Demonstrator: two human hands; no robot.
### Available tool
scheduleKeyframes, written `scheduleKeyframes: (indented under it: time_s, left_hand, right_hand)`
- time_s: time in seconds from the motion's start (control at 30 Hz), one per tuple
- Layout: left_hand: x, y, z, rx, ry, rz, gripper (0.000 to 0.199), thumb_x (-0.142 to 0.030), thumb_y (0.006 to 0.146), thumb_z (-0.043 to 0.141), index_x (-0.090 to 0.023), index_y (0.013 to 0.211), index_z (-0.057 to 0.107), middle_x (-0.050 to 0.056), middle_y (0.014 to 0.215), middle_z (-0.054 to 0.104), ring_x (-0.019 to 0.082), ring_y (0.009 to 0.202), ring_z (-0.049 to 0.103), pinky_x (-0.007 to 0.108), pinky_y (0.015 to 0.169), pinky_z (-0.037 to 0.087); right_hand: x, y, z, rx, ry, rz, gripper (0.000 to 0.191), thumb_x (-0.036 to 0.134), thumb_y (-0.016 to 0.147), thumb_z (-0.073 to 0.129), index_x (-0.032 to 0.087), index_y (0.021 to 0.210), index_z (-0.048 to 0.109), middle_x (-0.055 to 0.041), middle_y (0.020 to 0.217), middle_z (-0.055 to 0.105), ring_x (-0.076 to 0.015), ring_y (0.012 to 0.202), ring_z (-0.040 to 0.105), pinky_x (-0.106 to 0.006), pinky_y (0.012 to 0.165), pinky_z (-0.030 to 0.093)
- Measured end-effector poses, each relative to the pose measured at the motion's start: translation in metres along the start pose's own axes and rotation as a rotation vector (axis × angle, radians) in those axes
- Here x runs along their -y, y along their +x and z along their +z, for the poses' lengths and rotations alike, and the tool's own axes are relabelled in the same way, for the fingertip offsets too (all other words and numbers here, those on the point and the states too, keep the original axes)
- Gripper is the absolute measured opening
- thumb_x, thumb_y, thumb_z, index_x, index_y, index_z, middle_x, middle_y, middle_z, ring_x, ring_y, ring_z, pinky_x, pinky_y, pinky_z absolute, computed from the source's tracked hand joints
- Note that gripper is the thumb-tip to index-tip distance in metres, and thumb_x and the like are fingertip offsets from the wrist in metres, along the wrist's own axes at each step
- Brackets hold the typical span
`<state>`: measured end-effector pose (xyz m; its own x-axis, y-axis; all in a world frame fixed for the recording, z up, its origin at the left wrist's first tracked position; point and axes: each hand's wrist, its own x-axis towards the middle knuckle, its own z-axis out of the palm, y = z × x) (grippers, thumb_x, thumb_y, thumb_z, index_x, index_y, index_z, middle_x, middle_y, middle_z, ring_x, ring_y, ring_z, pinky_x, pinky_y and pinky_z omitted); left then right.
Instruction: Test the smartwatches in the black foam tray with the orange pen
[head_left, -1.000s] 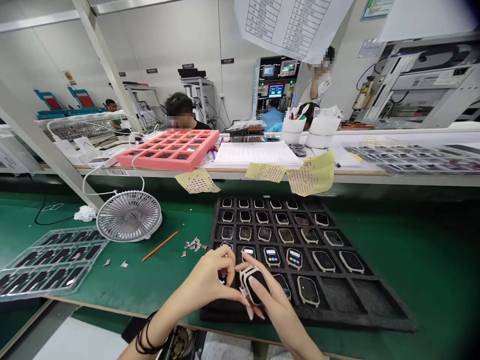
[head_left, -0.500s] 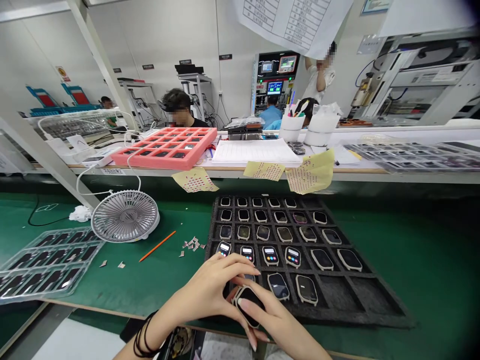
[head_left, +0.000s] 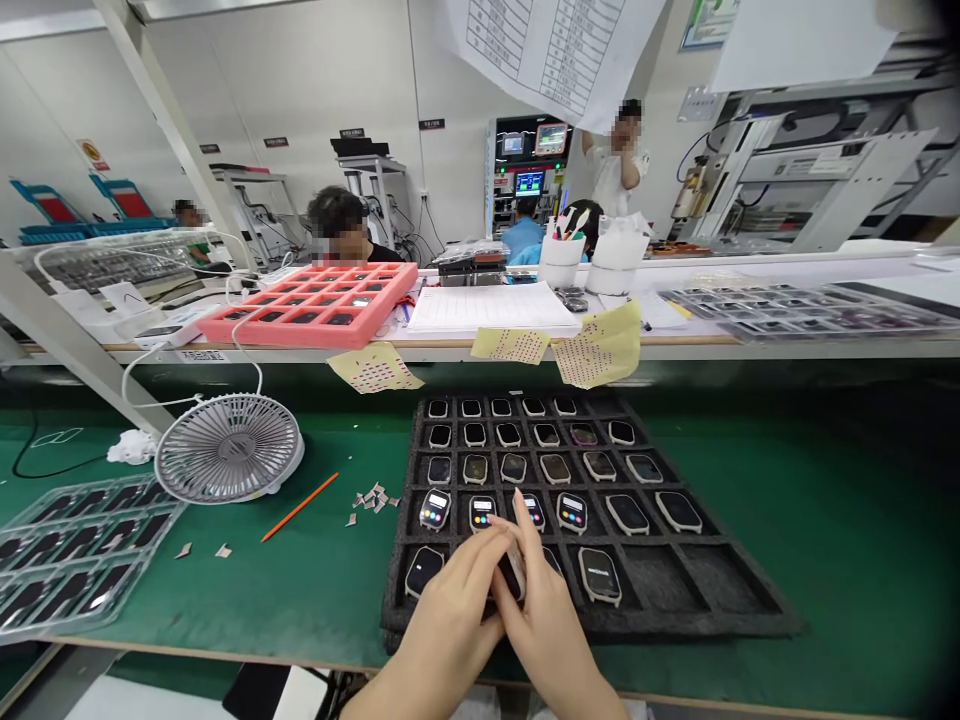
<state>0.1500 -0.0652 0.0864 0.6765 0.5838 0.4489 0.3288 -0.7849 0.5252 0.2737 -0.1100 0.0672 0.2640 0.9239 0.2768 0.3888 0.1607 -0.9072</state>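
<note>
Both hands meet over the front row of a black foam tray (head_left: 724, 640) that holds several watch bodies in its cells. A watch body (head_left: 515, 568) is gripped between them, tilted on edge and mostly covered by the fingers. My left hand (head_left: 459, 600) has its fingers wrapped over the watch from the left. From the right, my right hand (head_left: 546, 610) presses against it with the index finger stretched upward. Beside my left hand, a dark-screened watch (head_left: 425, 572) lies in its cell. Behind the hands, several watches in the fourth row, such as a lit watch (head_left: 572, 513), show coloured icons.
A grey fan (head_left: 232, 447), an orange stick (head_left: 300, 507) and small scraps (head_left: 373, 497) lie left of the tray. Further left is a clear plastic tray (head_left: 79, 560). On the shelf above stand a pink foam tray (head_left: 360, 325) and papers (head_left: 491, 308). Other people are beyond.
The held watch has turned from screen-up to nearly on edge, and my hands have moved up over the tray, closer together. The front-left watch now shows. My view has shifted slightly right.
</note>
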Motion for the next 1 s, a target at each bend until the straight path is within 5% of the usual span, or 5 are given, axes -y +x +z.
scheduleKeyframes:
  time_s: [0.23,0.37,0.6,0.77,1.0]
  left_hand:
    - [0.0,-0.002,0.009,-0.135,-0.028,-0.02,0.064,0.004,0.066,0.042,-0.022,0.125,0.047,0.009,0.124,0.062,0.023,0.116,0.059,0.041,0.096,0.054]
    - [-0.001,-0.001,0.0,-0.187,-0.082,-0.01,0.054,-0.002,0.073,0.049,-0.023,0.123,0.047,0.009,0.123,0.063,0.023,0.115,0.06,0.041,0.097,0.053]
    - [-0.004,-0.008,-0.013,-0.038,-0.179,0.118,0.062,-0.003,0.075,0.056,-0.028,0.129,0.041,0.003,0.12,0.066,0.02,0.112,0.062,0.052,0.111,0.035]
    - [-0.003,-0.015,-0.013,0.058,-0.14,0.116,0.071,0.0,0.076,0.053,-0.029,0.138,0.033,0.004,0.125,0.063,0.021,0.117,0.058,0.052,0.112,0.035]
    - [-0.005,-0.019,-0.014,0.156,-0.054,0.155,0.076,0.002,0.079,0.048,-0.027,0.145,0.023,0.007,0.132,0.058,0.022,0.124,0.052,0.054,0.113,0.031]
  right_hand:
    - [0.008,-0.008,-0.004,0.121,0.062,0.13,0.066,0.032,0.095,0.041,0.023,0.152,0.008,-0.0104,0.144,0.046,-0.0267,0.131,0.045,-0.044,0.107,0.037]
    - [0.008,-0.008,-0.016,0.198,0.377,0.219,0.078,0.037,0.09,0.055,0.028,0.151,0.009,-0.0093,0.146,0.043,-0.0232,0.134,0.04,-0.042,0.11,0.031]
    - [0.009,0.007,-0.044,0.536,0.833,0.458,0.048,0.031,0.07,0.079,0.02,0.115,0.066,-0.0082,0.097,0.072,-0.0252,0.092,0.068,-0.04,0.087,0.05]
    - [0.003,0.002,-0.037,0.534,0.846,0.503,0.046,0.026,0.058,0.086,0.018,0.101,0.07,-0.0035,0.077,0.07,-0.0216,0.081,0.068,-0.035,0.078,0.052]
    - [0.003,-0.009,-0.034,0.438,0.756,0.52,0.048,0.036,0.05,0.09,0.021,0.092,0.072,-0.0041,0.083,0.069,-0.0204,0.078,0.065,-0.033,0.076,0.052]
